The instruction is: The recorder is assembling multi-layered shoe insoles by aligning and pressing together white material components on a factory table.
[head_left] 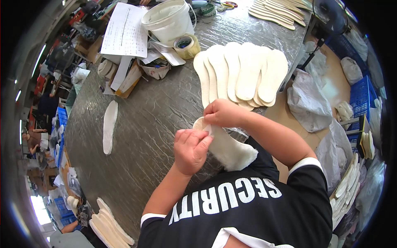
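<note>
A cream insole (232,149) with a fluffy underside bends between my hands, close to my body. My left hand (191,151) is closed on its near edge, thumb and fingers pinched together. My right hand (223,113) has its fingers closed at the insole's far end. Between the fingertips shows a small whitish piece (208,130), too small to name. Just beyond my right hand, a fanned pile of cream insoles (248,73) lies on the table. One single white insole (110,127) rests flat to the left.
The dark, wrinkled table cover (153,120) spreads around. At the far side stand a white bucket (168,20), a tape roll (186,45) and a paper sheet (125,31). More insoles (279,12) lie far right, others (108,225) near left. A blue crate (363,99) stands right.
</note>
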Motion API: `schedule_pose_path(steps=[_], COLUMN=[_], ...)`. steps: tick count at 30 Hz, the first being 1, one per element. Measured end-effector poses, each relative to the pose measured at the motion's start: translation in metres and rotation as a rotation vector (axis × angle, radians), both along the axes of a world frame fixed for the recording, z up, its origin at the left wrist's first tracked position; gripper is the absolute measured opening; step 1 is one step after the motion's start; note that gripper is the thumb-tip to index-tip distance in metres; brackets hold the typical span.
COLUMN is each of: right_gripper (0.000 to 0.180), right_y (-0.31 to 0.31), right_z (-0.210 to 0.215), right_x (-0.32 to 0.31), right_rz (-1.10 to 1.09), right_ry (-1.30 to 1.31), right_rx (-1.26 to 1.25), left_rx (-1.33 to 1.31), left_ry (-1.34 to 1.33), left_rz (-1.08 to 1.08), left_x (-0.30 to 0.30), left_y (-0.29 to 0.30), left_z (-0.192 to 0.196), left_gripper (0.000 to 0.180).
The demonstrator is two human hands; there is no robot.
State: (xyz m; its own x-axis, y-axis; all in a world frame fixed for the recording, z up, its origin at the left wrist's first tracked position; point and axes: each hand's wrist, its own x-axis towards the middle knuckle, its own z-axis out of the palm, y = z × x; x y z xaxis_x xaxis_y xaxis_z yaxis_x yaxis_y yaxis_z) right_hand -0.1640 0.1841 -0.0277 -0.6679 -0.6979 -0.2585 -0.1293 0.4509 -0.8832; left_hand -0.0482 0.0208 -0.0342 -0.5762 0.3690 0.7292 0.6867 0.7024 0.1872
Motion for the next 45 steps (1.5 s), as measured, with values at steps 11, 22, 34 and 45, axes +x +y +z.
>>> schedule_pose_path(steps=[11,22,34,45], right_gripper=[0.025,0.021,0.018,0.022], right_y=[0.012,0.02,0.032,0.037], right_z=[-0.007,0.0,-0.007,0.006], right_x=[0.061,0.087,0.108,0.119], right_rz=[-0.395,-0.487,-0.363,-0.433], right_ry=[-0.167,-0.081,0.094,0.531], right_rx=[-0.293,-0.56,-0.569,-0.432], left_rx=[0.958,0.597,0.827,0.92], left_ry=[-0.681,-0.599,-0.933,-0.983], left_rz=[-0.198,0.039,0.099,0.074], left_x=[0.018,0.013,0.019,0.023], left_y=[0.003,0.006,0.001,0.004], left_z=[0.013,0.019,0.031,0.031], left_gripper=[0.044,0.01,0.011,0.008])
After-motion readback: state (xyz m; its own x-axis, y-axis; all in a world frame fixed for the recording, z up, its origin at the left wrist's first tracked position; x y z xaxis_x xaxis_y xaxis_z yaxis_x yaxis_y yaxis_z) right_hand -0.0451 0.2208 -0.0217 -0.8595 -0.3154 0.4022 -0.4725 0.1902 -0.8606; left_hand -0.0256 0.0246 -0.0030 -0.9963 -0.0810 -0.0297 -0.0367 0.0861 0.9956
